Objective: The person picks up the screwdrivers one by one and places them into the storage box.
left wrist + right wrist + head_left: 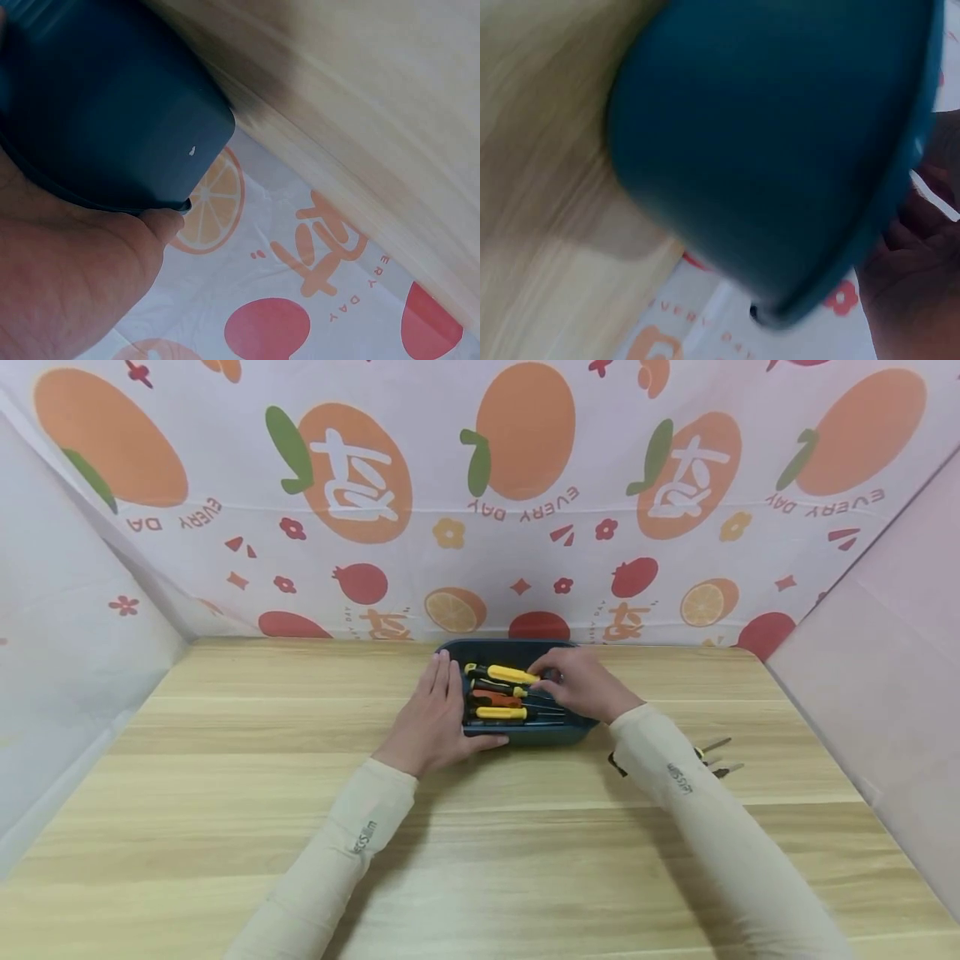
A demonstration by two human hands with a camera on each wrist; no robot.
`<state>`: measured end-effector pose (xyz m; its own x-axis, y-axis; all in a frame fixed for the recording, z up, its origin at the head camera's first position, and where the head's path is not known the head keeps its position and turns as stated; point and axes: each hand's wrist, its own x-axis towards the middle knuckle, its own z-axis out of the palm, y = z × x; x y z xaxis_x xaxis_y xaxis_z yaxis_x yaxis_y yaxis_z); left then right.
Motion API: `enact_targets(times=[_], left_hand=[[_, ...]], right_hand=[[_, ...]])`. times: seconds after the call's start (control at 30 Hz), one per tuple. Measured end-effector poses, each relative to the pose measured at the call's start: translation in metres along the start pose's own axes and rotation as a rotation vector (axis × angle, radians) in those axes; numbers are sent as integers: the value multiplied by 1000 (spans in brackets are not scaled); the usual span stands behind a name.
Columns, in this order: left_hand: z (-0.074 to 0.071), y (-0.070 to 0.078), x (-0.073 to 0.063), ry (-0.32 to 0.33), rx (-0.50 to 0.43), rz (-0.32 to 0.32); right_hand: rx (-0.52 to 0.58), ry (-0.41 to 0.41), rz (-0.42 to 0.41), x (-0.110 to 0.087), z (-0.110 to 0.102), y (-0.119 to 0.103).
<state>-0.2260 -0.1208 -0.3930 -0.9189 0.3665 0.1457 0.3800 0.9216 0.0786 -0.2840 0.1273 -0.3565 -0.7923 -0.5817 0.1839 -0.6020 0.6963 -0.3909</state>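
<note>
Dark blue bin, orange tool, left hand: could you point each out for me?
Dark blue bin [546, 737]: head view, on its front wall.
Orange tool [497, 699]: head view, on its orange part.
Left hand [431, 720]: head view, on its back.
</note>
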Motion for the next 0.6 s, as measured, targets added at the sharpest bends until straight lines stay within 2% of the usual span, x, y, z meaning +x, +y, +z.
enact_targets(times=[0.13, 0.33, 0.6], left_hand=[[1, 0, 0, 9, 13, 9], [1, -3, 2, 25, 8, 25], [0, -7, 6, 19, -6, 21]], right_hand=[[15, -66, -6, 8, 10, -3], [33, -174, 43, 18, 21, -2], [42, -205, 48, 24, 28, 1]])
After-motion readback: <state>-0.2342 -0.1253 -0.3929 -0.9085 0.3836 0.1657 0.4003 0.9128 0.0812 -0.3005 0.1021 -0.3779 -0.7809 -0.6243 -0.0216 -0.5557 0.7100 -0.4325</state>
